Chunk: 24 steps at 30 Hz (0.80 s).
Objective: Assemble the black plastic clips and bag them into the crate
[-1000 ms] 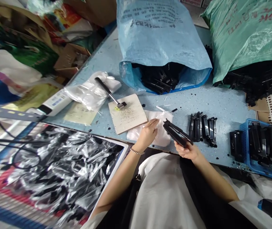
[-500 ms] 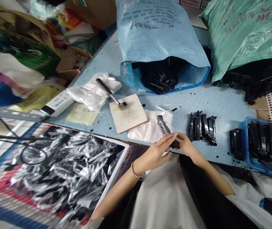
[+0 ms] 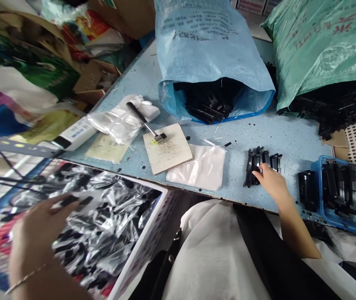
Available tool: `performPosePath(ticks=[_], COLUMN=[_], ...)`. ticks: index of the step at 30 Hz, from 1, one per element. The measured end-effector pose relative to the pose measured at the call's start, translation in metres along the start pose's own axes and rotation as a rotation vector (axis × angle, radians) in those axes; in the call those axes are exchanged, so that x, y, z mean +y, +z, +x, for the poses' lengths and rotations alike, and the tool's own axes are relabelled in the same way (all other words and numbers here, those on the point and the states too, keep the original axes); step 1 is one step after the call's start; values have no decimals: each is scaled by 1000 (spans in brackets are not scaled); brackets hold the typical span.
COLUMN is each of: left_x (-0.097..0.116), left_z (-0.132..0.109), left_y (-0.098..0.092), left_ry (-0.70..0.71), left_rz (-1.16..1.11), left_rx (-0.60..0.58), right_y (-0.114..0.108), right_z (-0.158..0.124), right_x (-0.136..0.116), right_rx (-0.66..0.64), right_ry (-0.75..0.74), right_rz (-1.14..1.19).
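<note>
Over the crate at the left, my left hand (image 3: pixel 40 225) is smeared by motion. Its thumb and forefinger close on a bagged black plastic part (image 3: pixel 85 201) in clear film. My right hand (image 3: pixel 273 181) reaches onto the bench, thumb and fingers pinching one of the black plastic parts (image 3: pixel 252 164) that lie side by side there. The palm covers some of that row. Between the hands lies a stack of clear plastic bags (image 3: pixel 204 168), flat near the bench edge.
A crate (image 3: pixel 146 246) full of bagged parts stands below the bench. A black-handled brush-like tool (image 3: pixel 143 118) rests on a board (image 3: pixel 168 156). Behind are a blue sack (image 3: pixel 209 54) and a green sack (image 3: pixel 324 54) with black parts. A blue basket (image 3: pixel 343 221) is at right.
My hands have parted from the bench edge. The left swung out over the crate with the bagged part; the right moved to the row of black parts. The bag stack now shows uncovered.
</note>
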<state>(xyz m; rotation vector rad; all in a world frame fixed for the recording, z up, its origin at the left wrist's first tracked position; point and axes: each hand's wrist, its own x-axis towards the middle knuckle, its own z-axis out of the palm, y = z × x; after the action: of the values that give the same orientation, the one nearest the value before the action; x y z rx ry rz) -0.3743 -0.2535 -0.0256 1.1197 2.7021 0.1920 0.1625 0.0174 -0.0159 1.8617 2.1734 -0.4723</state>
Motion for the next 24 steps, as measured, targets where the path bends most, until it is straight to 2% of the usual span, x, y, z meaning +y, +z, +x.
performPosePath(ticks=[2, 3, 4, 5, 7, 9, 11, 13, 14, 16, 19, 22, 24], left_x=[3, 14, 33, 57, 122, 198, 267, 315, 329, 337, 322, 309, 309], left_z=[14, 18, 18, 15, 2, -18, -37, -47, -48, -41, -24, -15, -15], left_y=[10, 16, 23, 32, 54, 82, 112, 137, 145, 155, 153, 148, 147], left_ry=[-140, -150, -117, -71, 71, 259, 508, 639, 663, 662, 599, 427, 322], left_rz=[96, 55, -20, -123, -365, -566, -619, -555, -525, -544, -729, -857, -911], left_rx=[113, 113, 63, -2, -132, -151, -87, -31, -35, -102, -252, -361, -416], right_y=[3, 5, 7, 8, 9, 9, 9, 8, 9, 10, 13, 21, 29], right_z=[0, -2, -4, -6, -8, -7, -3, 2, 4, 5, 0, -10, -16], right_x=[1, 0, -3, -7, -14, -20, -20, -13, -7, 5, 13, -5, -25], right_rx=[-22, -33, -44, -53, -75, -99, -125, -137, -136, -126, -184, -388, -561], right_ry=[30, 33, 32, 30, 32, 40, 50, 49, 46, 35, -46, -131, -119], right_rz=[-98, -121, -136, -146, -160, -164, -148, -106, -67, 92, 621, 1209, 1460])
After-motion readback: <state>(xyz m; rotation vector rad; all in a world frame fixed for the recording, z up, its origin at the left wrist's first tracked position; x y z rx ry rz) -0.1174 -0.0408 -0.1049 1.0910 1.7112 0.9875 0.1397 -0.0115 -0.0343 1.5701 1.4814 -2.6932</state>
